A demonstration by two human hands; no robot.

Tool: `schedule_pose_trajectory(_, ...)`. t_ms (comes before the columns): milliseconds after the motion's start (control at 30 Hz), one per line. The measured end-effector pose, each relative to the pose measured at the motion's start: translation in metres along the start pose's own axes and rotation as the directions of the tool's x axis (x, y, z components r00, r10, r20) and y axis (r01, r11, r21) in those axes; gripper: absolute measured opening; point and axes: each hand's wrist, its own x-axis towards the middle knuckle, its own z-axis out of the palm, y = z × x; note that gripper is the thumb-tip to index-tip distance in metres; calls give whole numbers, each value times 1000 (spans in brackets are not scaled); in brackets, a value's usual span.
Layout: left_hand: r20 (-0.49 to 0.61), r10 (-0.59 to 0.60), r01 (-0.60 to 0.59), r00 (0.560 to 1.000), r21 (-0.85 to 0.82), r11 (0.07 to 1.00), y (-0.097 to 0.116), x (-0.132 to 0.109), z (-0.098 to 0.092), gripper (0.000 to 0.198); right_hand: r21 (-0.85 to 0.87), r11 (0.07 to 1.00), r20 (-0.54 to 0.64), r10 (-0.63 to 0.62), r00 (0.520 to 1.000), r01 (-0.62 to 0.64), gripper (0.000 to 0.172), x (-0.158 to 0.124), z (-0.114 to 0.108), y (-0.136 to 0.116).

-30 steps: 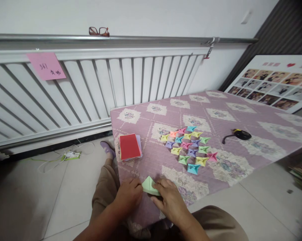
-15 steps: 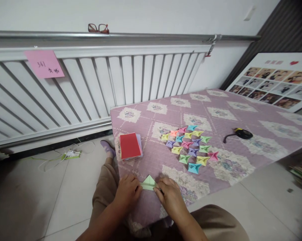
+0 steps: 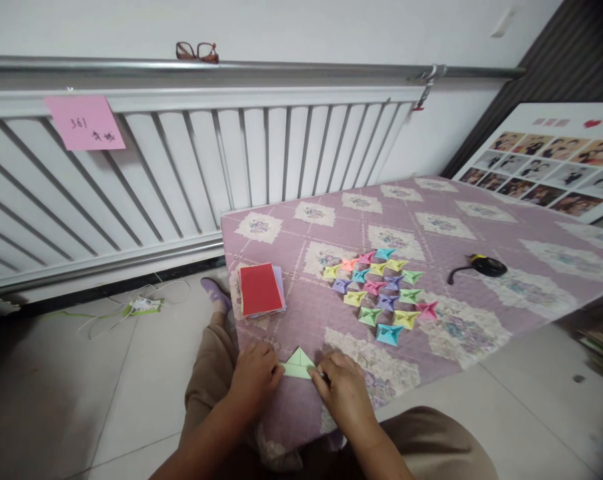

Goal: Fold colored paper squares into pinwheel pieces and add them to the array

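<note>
A light green sheet of origami paper [image 3: 299, 364] lies on the table near its front edge, folded to a triangular peak with a straight band along the bottom. My left hand [image 3: 256, 372] grips the band's left end, fingers curled. At the right end, my right hand [image 3: 342, 383] pinches the paper, its thumb lying on the band. Both ends of the paper are hidden under the fingers. Farther off, several small folded paper boats [image 3: 375, 287] in many colours stand in rows. Left of them lies a stack of coloured paper [image 3: 260, 289], red on top.
A purple patterned cloth [image 3: 301, 260] covers the table. A black object with a curved strap [image 3: 487, 267] lies at the right. Behind stands a white radiator [image 3: 276, 157] below a pipe holding glasses [image 3: 196, 52]. A power strip [image 3: 145, 305] is on the floor.
The band along the paper's bottom now looks flatter. My right thumb has shifted slightly right along it, and both hands keep hold of the ends. The view has tilted slightly.
</note>
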Motion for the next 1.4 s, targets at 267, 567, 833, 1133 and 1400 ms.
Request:
schedule_pose_trajectory(267, 14, 1, -1, 1000, 11, 1000, 0, 2, 1, 15, -41, 999, -56, 7, 998, -9, 26, 1, 0, 0)
schedule_pose_trajectory(567, 32, -4, 4, 999, 14, 1000, 2, 3, -2, 13, -39, 997, -21, 72, 997, -72, 24, 3, -2, -5)
schedule_pose_trajectory(833, 16, 245, -246, 969, 93, 965, -5, 2, 5, 21, -14, 997, -17, 79, 997, -79, 22, 1, -3, -4)
schedule_pose_trajectory(1133, 57, 616, -601, 786, 304, 739, -14, 9, 13, 27, 20, 998, -126, 57, 990, -55, 11, -3, 3, -3)
schedule_pose_trajectory(1400, 18, 688, -642, 726, 376, 668, -14, 13, 18, 23, 9, 990, -205, -138, 969, 142, 31, -18, 8, -10)
